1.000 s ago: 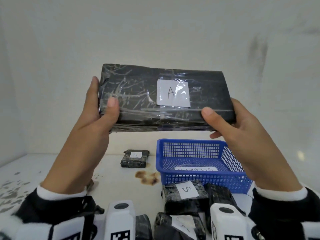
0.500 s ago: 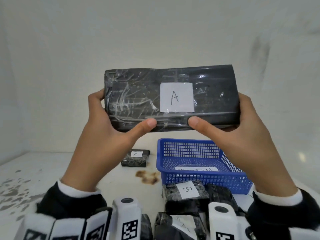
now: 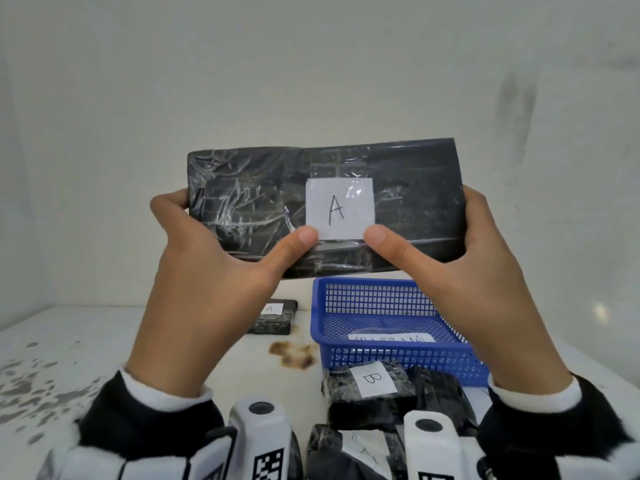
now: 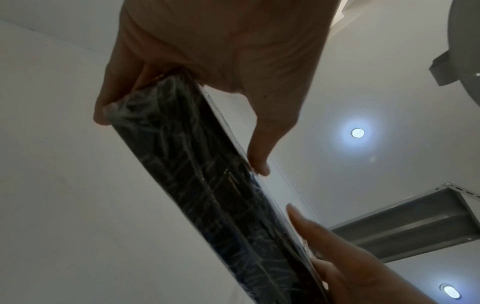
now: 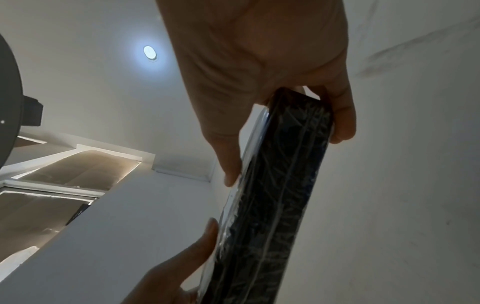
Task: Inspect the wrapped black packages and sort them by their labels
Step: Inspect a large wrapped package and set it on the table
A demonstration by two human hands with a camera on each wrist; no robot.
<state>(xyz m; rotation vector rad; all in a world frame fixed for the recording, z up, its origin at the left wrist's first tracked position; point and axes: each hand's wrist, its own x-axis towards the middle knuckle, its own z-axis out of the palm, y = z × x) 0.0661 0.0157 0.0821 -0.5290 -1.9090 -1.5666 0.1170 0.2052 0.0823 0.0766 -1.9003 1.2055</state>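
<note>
Against white wall, A-labelled package (image 3: 415,199) upright, pinched between left hand (image 3: 207,271) and right hand (image 3: 478,271).

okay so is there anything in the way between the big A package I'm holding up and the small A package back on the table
Nothing visible blocks it. The big A package is held in the air; the small A package lies left of the blue basket, with bare table around it.

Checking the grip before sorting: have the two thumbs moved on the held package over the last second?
Yes. On the large package, both thumbs have slid inward from its ends and now flank the white A label.
</note>
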